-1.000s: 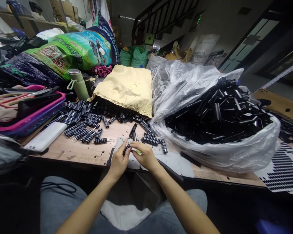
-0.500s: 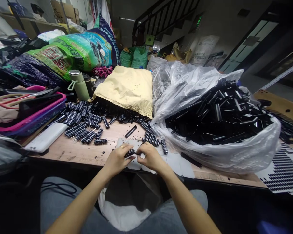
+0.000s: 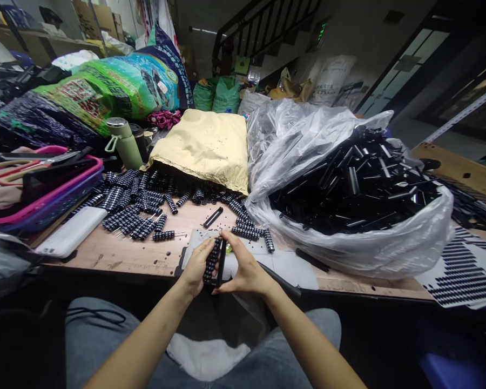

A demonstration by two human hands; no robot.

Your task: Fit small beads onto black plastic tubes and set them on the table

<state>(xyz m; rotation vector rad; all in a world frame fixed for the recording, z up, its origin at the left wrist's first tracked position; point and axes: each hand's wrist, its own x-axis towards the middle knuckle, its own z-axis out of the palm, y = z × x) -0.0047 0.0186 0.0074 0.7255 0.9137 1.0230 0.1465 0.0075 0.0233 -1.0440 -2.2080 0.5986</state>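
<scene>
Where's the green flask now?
In the head view, the green flask stands left of centre, between the pink basket and the yellow sack, beside a dark container.

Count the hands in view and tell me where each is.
2: the left hand holding a patterned black roll, the right hand gripping a smooth black strip beside it.

A wood-toned table [image 3: 117, 255] carries patterned black bundles [image 3: 152, 201] and a plastic bag [image 3: 384, 260].

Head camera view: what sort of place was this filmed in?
Probably a small workshop for hand assembly: many black pieces with white markings lie heaped on a wooden worktable, beside a big clear plastic bag full of loose black parts.
</scene>
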